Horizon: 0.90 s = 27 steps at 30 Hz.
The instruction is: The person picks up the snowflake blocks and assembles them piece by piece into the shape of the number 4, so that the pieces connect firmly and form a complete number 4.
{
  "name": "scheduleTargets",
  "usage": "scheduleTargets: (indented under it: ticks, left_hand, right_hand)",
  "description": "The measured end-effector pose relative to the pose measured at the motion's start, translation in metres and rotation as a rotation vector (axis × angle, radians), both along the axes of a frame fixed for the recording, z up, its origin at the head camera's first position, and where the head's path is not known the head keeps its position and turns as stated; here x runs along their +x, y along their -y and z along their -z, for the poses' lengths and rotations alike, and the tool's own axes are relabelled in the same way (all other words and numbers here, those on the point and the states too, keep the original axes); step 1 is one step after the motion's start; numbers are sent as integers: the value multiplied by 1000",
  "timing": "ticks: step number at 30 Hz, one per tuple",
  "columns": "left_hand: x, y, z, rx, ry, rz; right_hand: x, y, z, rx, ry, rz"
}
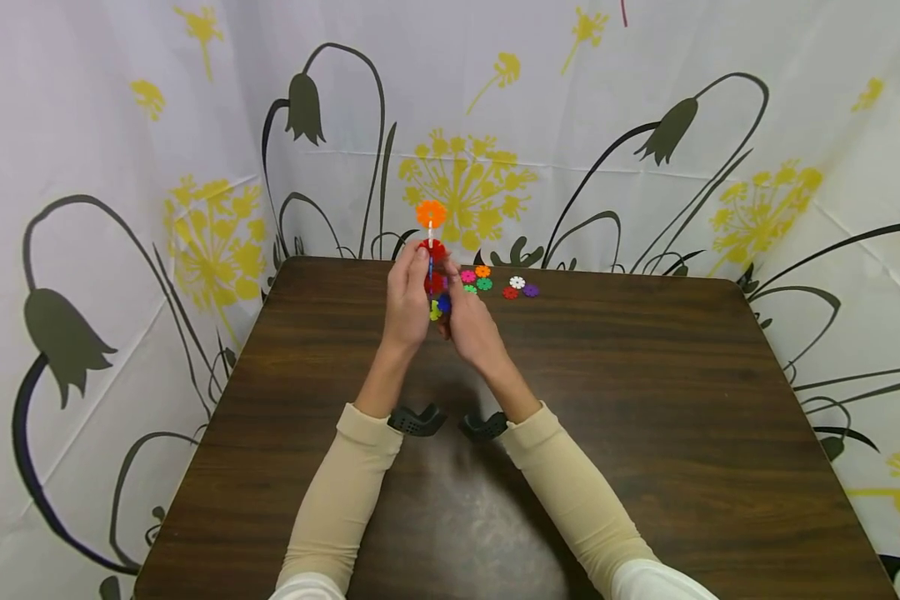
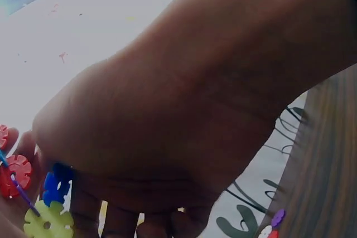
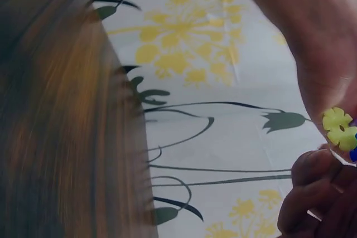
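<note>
Above the far part of the table, both hands hold an upright chain of slotted, flower-shaped plastic discs. An orange disc (image 1: 431, 214) tops it, joined by a white disc seen edge-on to a red disc (image 1: 437, 249). My left hand (image 1: 407, 300) grips the chain from the left, thumb against its upper red part. From the right, my right hand (image 1: 474, 325) holds it with the thumb up beside the lower red disc (image 2: 15, 176). A blue disc (image 2: 57, 184) and a yellow-green disc (image 2: 48, 221) form the lower end, between the palms. Some right-hand fingers are hidden.
Loose flower discs lie near the table's back edge, right of the hands: pink (image 1: 468, 276), orange (image 1: 483, 271), green (image 1: 483, 284), white (image 1: 517, 282), red (image 1: 510, 292) and purple (image 1: 530, 291). Behind the brown table (image 1: 607, 375) hangs a flower-patterned curtain (image 1: 570, 200).
</note>
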<state>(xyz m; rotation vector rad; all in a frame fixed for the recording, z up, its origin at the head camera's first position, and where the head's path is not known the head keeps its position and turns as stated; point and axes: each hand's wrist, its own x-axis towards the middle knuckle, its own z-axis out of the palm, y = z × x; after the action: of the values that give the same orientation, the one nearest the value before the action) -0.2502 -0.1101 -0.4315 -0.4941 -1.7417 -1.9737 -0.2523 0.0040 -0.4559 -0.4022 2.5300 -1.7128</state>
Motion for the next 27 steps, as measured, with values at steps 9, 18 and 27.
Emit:
scheduleTargets:
  ticks: [9, 18, 27]
  left_hand:
    - [-3, -3, 9, 35, -26, -70]
    - [0, 4, 14, 23, 29, -90]
    - [1, 16, 18, -65, 18, -44]
  right_hand:
    - [-1, 1, 5, -142, 16, -123]
    - [-4, 2, 10, -320, 104, -213]
    - [-6, -1, 9, -386, 109, -196]
